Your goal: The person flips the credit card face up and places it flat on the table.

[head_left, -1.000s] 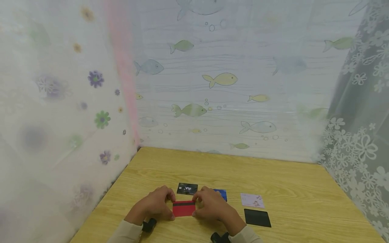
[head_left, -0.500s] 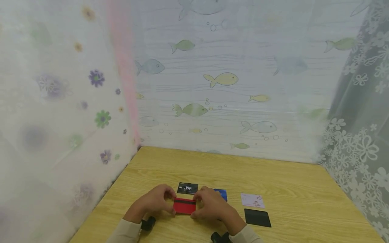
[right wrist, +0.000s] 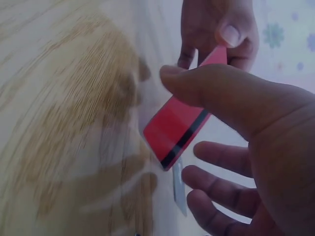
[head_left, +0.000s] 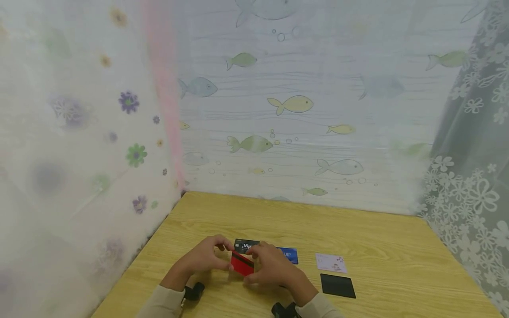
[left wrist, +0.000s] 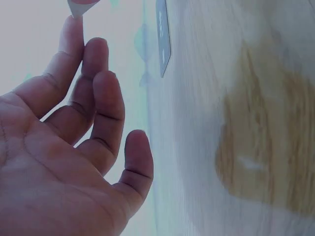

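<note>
A red card [head_left: 241, 265] with a dark stripe is tilted up between the two hands over the wooden table. My left hand [head_left: 203, 256] pinches its left end; in the left wrist view a corner of it meets the index fingertip [left wrist: 74, 24], the other fingers being spread and loosely bent. My right hand [head_left: 275, 266] holds its right end between thumb and index finger. The right wrist view has that thumb [right wrist: 211, 88] crossing the red card's face, with several lower fingers curved off it. Just behind lies a black "Vip" card [head_left: 241, 245], partly covered by the right hand.
A blue card [head_left: 290, 255] lies flat beyond the right hand. Farther right are a pale pink card [head_left: 331, 262] and a plain black card [head_left: 337, 285]. Patterned curtains [head_left: 294, 145] hang behind and beside the wooden table [head_left: 381, 238].
The red card has gone from facing squarely up to a steeper, turned tilt, its left end raised. Both hands have shifted slightly with it, the left one upward. The other cards stay put.
</note>
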